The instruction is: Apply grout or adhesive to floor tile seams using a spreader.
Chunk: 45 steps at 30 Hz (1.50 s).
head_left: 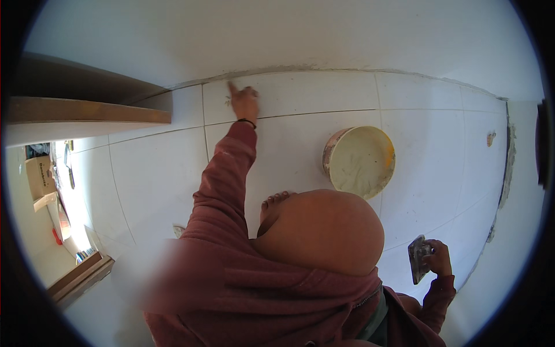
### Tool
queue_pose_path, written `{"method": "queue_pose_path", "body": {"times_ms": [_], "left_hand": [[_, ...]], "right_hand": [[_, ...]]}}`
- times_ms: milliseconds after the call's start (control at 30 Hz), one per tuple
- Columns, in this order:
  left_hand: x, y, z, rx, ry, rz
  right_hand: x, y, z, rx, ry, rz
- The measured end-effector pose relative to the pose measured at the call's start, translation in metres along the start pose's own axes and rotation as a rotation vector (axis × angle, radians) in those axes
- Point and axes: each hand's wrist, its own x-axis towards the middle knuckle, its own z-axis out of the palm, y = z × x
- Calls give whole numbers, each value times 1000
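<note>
My left hand [244,103] reaches out to the floor's far edge. Its index finger is stretched toward the rough grey joint [231,75] where the white tiles meet the wall, and nothing shows in its grasp. At the lower right, my right hand [439,258] grips the handle of a trowel [417,260] with a flat, grey-smeared plate, held a little above the tiles. A round bucket [329,157] stands on the floor between my hands and beyond my bent knee. White paste [361,162] fills it, and its rim is stained yellow.
A wooden door frame edge [92,111] juts in on the left. Past the doorway are a cardboard box [40,179] and scattered items. A small brownish lump [491,139] lies on the tiles at the right, by a second wall with a rough joint [509,162].
</note>
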Motion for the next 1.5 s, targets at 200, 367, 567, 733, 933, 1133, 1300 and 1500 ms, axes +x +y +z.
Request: {"method": "queue_pose_path", "body": {"times_ms": [200,367,567,733,933,1133,1300,1500], "left_hand": [[28,13,-20,-167,103,-82],[8,-3,29,17,43,40],[-25,-26,102,183,-161,315],[-85,-17,157,151,-752,210],[-21,-29,43,1018,11,924],[33,-3,-12,56,65,6],[8,-16,-9,495,-4,500],[52,-1,-45,-99,47,-183]], "right_hand": [[-6,7,5,55,55,28],[-7,14,10,-37,21,62],[-8,8,7,-3,28,87],[-11,4,5,7,30,29],[-21,22,10,97,66,73],[-17,31,14,60,31,60],[-14,21,7,129,46,93],[-15,21,10,150,49,93]]}}
